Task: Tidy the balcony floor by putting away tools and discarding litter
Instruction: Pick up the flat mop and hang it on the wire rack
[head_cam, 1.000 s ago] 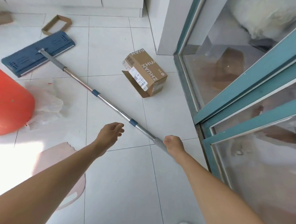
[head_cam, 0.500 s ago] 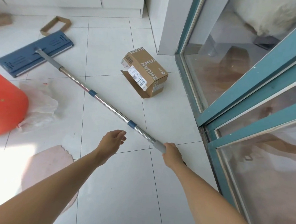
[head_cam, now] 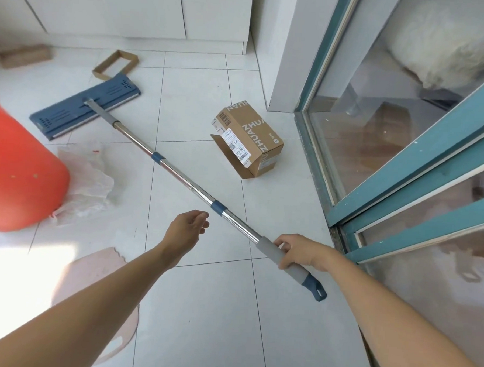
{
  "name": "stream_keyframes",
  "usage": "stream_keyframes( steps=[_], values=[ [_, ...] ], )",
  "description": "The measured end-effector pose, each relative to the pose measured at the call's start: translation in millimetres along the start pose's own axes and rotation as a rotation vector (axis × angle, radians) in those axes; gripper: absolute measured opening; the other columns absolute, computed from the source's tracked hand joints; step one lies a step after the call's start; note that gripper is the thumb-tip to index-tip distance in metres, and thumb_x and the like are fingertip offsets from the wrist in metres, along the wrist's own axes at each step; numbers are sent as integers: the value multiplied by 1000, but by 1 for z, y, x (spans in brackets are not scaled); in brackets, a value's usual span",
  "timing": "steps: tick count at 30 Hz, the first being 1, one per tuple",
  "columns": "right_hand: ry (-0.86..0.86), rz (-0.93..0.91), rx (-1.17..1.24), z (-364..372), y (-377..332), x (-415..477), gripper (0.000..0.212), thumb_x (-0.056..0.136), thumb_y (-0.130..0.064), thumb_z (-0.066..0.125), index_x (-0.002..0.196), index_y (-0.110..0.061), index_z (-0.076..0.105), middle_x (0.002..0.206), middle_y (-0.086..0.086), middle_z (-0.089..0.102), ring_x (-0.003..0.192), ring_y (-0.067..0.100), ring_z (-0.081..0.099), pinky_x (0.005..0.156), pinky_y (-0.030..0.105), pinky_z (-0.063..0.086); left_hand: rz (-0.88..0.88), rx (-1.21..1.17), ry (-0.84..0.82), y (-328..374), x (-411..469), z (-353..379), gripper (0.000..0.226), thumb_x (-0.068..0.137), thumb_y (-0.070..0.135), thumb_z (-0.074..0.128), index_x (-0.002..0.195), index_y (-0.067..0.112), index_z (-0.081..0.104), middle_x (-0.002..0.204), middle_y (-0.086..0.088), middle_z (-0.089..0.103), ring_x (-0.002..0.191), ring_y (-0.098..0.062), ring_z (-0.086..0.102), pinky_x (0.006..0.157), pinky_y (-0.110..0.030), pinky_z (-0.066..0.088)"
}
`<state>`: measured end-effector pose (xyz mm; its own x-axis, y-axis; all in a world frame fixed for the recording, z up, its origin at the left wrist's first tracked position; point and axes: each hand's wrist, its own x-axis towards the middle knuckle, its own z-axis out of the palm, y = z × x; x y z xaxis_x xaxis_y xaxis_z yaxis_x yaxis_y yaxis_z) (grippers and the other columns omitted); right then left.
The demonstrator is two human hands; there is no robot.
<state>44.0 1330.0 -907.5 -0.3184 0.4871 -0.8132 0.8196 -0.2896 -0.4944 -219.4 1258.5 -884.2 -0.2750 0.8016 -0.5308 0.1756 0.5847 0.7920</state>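
Observation:
A flat mop lies across the white tiled floor, its blue head (head_cam: 85, 110) at the upper left and its steel pole (head_cam: 185, 180) running down to the right. My right hand (head_cam: 296, 252) grips the grey foam handle near the pole's blue end cap (head_cam: 315, 289). My left hand (head_cam: 186, 228) hovers just left of the pole, fingers relaxed and holding nothing. An open cardboard box (head_cam: 248, 141) lies on its side beyond the pole. A crumpled clear plastic bag (head_cam: 86, 180) lies beside an orange bucket (head_cam: 14, 165).
A cardboard frame (head_cam: 115, 64) and a small cardboard piece (head_cam: 24, 55) lie by the white cabinets at the back. A pink basin (head_cam: 116, 303) sits under my left forearm. Teal-framed glass sliding doors (head_cam: 404, 163) line the right side.
The handle end of the mop has come up off the floor in my right hand, and the blue end cap now shows. My left hand stays near the pole without touching it.

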Motion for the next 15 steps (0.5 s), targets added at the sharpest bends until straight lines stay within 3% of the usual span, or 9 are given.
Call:
stream_keyframes(
  steps=[6,12,15],
  values=[
    [-49,-55,175,-40,-69,-79,40,80,-5,67,117,-17,57,118,13,61,87,17,57,77,27,48,9,-55,3,58,-42,-22,25,100,26,42,112,17,62,106,-6,66,100,-23,61,89,-38,49],
    [-63,-94,306,-58,-162,-167,41,84,-11,66,121,-29,58,113,9,54,83,19,57,65,26,51,-15,-89,18,133,-110,-72,25,100,24,42,112,17,62,105,-6,67,100,-24,61,87,-37,49],
    [-78,-122,434,-59,-216,-210,34,84,-13,67,111,-32,64,114,12,58,86,23,59,68,31,49,-9,-116,40,180,-142,-108,25,100,24,41,112,18,62,105,-6,67,100,-23,61,87,-37,49]
  ],
)
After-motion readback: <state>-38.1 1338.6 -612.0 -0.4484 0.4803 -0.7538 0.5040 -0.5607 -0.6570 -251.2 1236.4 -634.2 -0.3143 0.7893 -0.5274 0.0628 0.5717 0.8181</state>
